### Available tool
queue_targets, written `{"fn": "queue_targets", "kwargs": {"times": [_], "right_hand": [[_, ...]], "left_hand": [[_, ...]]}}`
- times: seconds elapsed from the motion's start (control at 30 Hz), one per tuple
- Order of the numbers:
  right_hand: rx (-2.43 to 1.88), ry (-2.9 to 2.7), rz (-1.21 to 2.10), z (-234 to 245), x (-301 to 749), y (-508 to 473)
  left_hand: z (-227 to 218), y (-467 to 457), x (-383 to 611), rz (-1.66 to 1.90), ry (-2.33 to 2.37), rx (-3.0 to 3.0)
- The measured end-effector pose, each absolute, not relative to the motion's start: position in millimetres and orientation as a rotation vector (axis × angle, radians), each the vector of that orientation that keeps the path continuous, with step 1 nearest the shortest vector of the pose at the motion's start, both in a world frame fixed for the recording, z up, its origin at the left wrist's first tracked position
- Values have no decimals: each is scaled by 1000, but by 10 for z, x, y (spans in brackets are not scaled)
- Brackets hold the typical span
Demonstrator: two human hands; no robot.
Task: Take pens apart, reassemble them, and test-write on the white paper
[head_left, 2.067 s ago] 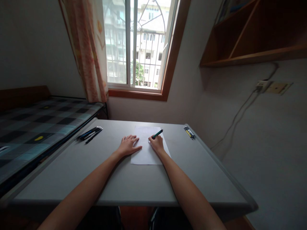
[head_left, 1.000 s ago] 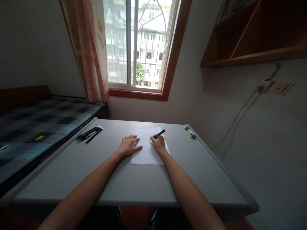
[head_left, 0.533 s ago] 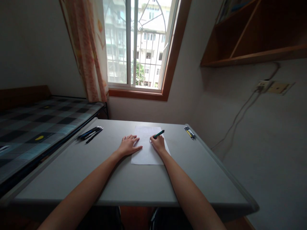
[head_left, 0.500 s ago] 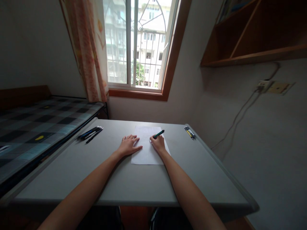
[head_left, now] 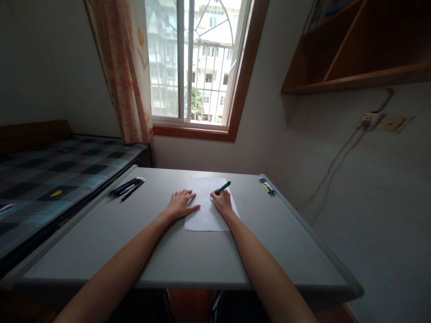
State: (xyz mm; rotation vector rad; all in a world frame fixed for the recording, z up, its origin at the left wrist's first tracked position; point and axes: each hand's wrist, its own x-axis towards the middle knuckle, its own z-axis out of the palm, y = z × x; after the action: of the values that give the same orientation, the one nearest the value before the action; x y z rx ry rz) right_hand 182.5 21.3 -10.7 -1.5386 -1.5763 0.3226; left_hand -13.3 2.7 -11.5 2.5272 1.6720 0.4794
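A white sheet of paper [head_left: 205, 220] lies on the table [head_left: 188, 260] in front of me. My left hand [head_left: 181, 204] rests flat over its left edge, fingers spread, with nothing held. Closed around a green pen with a dark end [head_left: 223, 187], my right hand [head_left: 222, 202] leans on the right half of the sheet. The pen slants up to the right, and its tip points down at the paper. Any marks on the sheet are too faint to read.
Several dark pens [head_left: 127, 188] lie in a pile at the table's left side. More pens [head_left: 267, 186], one yellow, lie near the right edge. A checked bed [head_left: 67, 170] stands to the left, and a wooden shelf [head_left: 353, 76] hangs at the upper right.
The pen's upper end has tilted very slightly. My left hand stays in the same place.
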Motion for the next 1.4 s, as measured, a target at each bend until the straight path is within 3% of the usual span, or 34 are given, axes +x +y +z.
{"fn": "queue_targets", "kwargs": {"times": [1.17,1.4], "right_hand": [[-1502,-1532,377,-131,1860,254],[-1506,-1267,500,-146,1943,316]], "left_hand": [[-94,1,-127,454,1689,2520],[-98,8,-140,440,1688,2503]]}}
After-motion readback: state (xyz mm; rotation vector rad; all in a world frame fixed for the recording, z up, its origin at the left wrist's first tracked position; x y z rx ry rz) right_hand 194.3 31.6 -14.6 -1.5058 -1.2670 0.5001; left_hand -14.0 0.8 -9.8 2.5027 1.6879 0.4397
